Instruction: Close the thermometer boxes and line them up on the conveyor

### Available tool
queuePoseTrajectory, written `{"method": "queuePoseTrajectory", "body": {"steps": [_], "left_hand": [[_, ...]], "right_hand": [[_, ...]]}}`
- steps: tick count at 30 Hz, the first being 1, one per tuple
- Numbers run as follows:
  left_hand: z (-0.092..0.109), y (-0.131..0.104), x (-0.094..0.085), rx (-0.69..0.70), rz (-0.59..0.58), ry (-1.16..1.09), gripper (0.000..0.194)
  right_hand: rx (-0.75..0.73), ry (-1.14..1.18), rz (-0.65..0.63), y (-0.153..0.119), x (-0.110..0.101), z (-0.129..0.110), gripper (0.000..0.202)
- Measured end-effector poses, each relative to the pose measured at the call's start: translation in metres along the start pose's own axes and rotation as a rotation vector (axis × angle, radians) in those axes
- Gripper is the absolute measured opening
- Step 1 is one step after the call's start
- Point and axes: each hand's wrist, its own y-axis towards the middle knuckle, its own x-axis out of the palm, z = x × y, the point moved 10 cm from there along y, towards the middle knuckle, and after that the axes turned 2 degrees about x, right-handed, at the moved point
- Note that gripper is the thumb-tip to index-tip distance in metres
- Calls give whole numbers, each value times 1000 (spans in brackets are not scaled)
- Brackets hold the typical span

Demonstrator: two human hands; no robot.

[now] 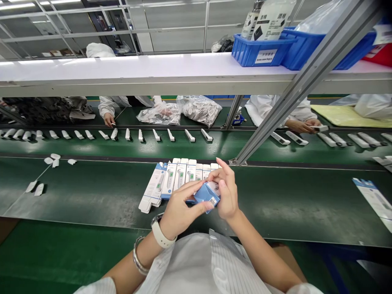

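A small blue and white box [208, 195] is held between my two hands, its end facing me. My left hand [183, 209] grips it from the left, thumb along its lower edge. My right hand [227, 190] presses on its right side with curled fingers, the index finger raised. Just beyond my hands, a row of white and blue printed boxes [180, 175] lies side by side on the green work surface [107, 196]. At the row's left end lie flattened cartons [151, 190].
White handheld devices [189, 136] line the belt beyond. Plastic bags [199, 109] and other people's hands [109, 119] are behind it. A slanted metal post [275, 106] rises at the right. Blue bins [263, 51] stand on the shelf. A flat carton [375, 200] lies far right.
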Motion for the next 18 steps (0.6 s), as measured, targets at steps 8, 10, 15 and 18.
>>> {"method": "queuePoseTrajectory", "body": {"steps": [8, 10, 15, 18], "left_hand": [[-58, -20, -8, -127, 263, -43, 45], [-86, -27, 0, -212, 342, -274, 47], [-116, -37, 48, -370, 92, -466, 45], [-130, -43, 29, -431, 120, -262, 45]], "right_hand": [[146, -293, 329, -16, -56, 25, 48], [424, -103, 516, -42, -72, 61, 59], [922, 401, 244, -78, -13, 134, 59], [890, 291, 253, -76, -18, 158, 55]]}}
